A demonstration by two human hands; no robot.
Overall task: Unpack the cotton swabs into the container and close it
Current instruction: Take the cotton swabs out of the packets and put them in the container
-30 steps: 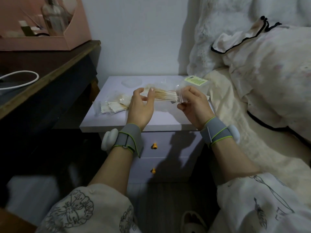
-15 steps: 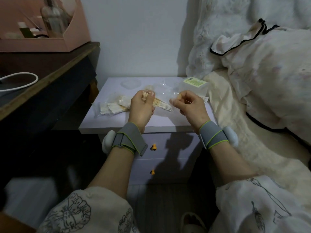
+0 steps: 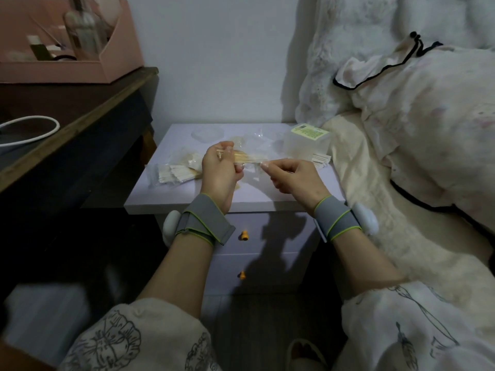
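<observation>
Over the white nightstand (image 3: 187, 203), my left hand (image 3: 219, 171) is closed around a bundle of wooden-stick cotton swabs (image 3: 245, 157). My right hand (image 3: 293, 176) pinches the clear plastic wrapper (image 3: 258, 162) that trails off the bundle's right end. A clear rectangular container (image 3: 308, 141) with a green label stands at the nightstand's back right, with more swabs (image 3: 320, 159) lying at its base. A round clear lid (image 3: 207, 134) lies at the back, left of centre. Other packets of swabs (image 3: 176, 172) lie on the left of the top.
A dark wooden desk (image 3: 80, 121) stands to the left with a pink organiser box (image 3: 80, 68) and a white cable (image 3: 29, 132). A bed with cream bedding (image 3: 401, 156) borders the nightstand on the right. Two drawers with orange knobs (image 3: 243, 235) face me.
The bundle has slid out of the wrapper into my left hand. My right hand has pulled the clear wrapper down and toward me. Both hands have dropped slightly.
</observation>
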